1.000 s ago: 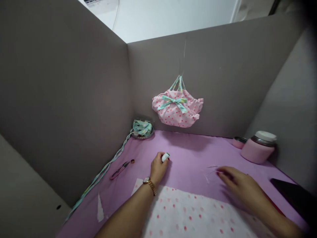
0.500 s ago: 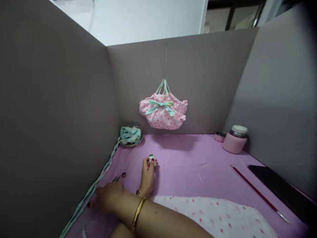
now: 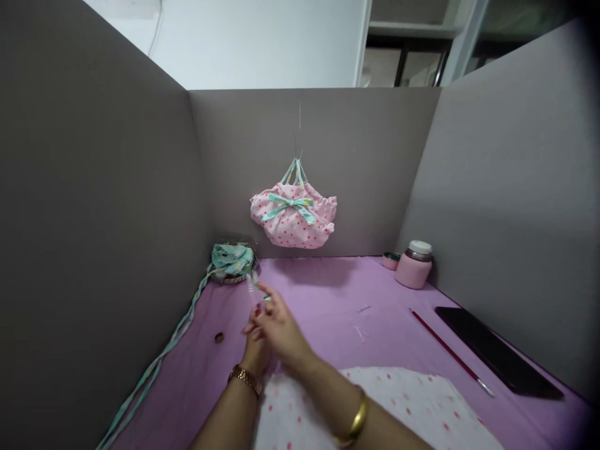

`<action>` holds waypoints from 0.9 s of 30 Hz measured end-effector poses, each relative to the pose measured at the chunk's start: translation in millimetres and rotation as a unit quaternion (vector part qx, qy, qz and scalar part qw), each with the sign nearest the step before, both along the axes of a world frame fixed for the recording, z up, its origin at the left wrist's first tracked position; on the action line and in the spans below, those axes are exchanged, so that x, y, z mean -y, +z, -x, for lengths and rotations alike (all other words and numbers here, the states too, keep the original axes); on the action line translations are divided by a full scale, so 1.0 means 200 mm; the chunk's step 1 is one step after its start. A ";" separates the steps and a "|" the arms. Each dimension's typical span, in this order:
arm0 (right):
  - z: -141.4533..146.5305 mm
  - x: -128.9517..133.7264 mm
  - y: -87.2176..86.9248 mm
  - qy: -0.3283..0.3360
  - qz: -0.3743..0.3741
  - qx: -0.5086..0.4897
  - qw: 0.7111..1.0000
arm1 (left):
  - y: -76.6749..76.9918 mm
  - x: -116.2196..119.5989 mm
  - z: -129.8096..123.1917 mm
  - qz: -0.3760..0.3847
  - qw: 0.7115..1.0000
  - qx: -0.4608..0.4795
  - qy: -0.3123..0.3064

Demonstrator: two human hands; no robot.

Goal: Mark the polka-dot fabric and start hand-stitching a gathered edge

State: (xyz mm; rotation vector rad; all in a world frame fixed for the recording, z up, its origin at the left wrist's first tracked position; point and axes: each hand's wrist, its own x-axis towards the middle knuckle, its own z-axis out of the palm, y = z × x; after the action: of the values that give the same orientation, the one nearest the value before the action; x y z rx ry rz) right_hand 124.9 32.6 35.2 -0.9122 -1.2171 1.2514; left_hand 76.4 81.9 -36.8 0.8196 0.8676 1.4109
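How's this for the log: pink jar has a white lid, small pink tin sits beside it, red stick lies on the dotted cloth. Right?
Not the last bit. Head view: the red stick lies on the purple cloth. Pink jar with white lid, small pink tin beside it: correct.

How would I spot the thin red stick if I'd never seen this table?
On the purple cloth, look right, nearer than the pink jar. The thin red stick slants there, pale-tipped at its near end, far narrower than the flat black slab beside it.
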 end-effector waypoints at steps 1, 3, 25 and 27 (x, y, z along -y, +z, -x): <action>-0.10 -0.01 0.00 0.000 0.038 -0.060 0.997 | 0.01 0.00 0.00 0.002 1.000 0.011 -0.003; -0.29 -0.02 -0.01 -0.051 0.069 -0.107 0.991 | 0.03 -0.01 0.01 0.006 1.000 0.030 -0.006; -0.58 -0.11 -0.31 -0.238 0.032 0.190 0.952 | 0.19 0.02 0.06 0.004 1.000 -0.001 -0.020; -0.58 -0.11 -0.31 -0.248 0.035 0.199 0.947 | 0.19 0.01 0.08 0.012 0.999 -0.023 -0.027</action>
State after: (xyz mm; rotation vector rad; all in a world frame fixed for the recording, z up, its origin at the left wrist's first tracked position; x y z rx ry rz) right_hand 241.0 54.0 -26.6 -1.4690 -1.1494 0.7258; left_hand 60.3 79.6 1.4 0.8536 0.8906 1.3365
